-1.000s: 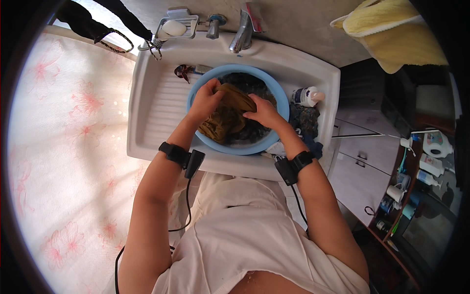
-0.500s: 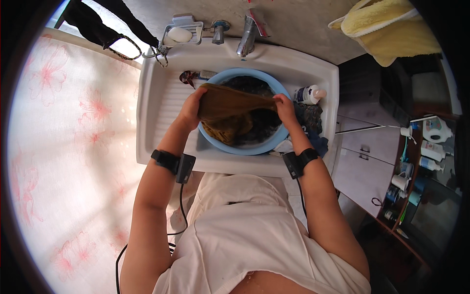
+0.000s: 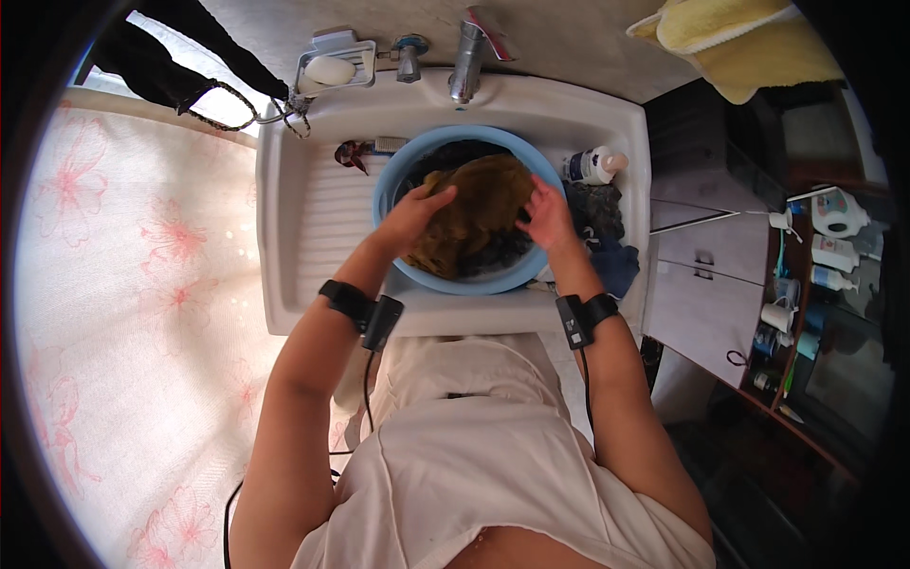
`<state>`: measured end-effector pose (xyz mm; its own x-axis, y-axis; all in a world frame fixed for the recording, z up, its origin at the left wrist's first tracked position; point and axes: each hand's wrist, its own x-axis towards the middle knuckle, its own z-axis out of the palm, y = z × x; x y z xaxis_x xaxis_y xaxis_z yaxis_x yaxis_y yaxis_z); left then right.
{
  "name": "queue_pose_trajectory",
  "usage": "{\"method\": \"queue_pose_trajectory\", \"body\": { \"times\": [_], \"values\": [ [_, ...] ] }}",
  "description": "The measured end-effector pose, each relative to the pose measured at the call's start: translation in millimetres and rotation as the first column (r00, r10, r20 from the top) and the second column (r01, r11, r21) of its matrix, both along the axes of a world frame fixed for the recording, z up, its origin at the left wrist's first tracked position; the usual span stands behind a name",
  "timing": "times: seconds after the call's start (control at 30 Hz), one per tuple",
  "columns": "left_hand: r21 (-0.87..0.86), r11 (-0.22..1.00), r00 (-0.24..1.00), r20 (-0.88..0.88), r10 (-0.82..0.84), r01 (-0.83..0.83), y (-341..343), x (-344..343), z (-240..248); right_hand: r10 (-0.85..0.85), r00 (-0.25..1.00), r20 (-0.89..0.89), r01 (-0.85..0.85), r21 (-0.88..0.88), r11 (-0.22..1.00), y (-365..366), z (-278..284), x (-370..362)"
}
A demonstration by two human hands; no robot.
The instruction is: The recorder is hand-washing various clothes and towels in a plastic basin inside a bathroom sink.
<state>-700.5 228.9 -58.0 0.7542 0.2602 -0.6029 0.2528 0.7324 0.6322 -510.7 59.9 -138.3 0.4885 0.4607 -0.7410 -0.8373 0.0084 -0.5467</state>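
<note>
Brown cloth inside my blue basin looks soft, limp and probably water-heavy, best taken by its edges, where my right hand spreads loosely and my left hand touches, its grip unclear.

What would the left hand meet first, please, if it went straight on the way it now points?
The left hand would most likely meet the brown cloth in the blue basin first; it seems to be touching or just above the cloth, though depth is unclear.
</note>
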Motion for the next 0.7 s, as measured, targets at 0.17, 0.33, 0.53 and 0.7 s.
{"method": "queue_pose_trajectory", "body": {
  "times": [0.17,0.33,0.53,0.7],
  "values": [
    [0.106,0.994,0.986,0.163,-0.039,0.022,-47,43,7,0.091,0.986,-0.137,-0.068,0.165,0.984,23,14,-56],
    [0.627,0.767,0.984,0.002,-0.178,0.137,-73,69,-11,0.098,0.984,-0.149,-0.053,0.280,0.959,36,-10,-61],
    [0.883,0.199,0.875,-0.457,0.159,0.425,-45,84,-43,0.101,0.979,-0.180,-0.066,0.190,0.980,48,-25,-75],
    [0.822,0.338,0.860,-0.506,0.067,0.458,-92,90,-22,0.176,0.961,-0.214,-0.143,0.158,0.977,42,-31,-56]
  ]
}}
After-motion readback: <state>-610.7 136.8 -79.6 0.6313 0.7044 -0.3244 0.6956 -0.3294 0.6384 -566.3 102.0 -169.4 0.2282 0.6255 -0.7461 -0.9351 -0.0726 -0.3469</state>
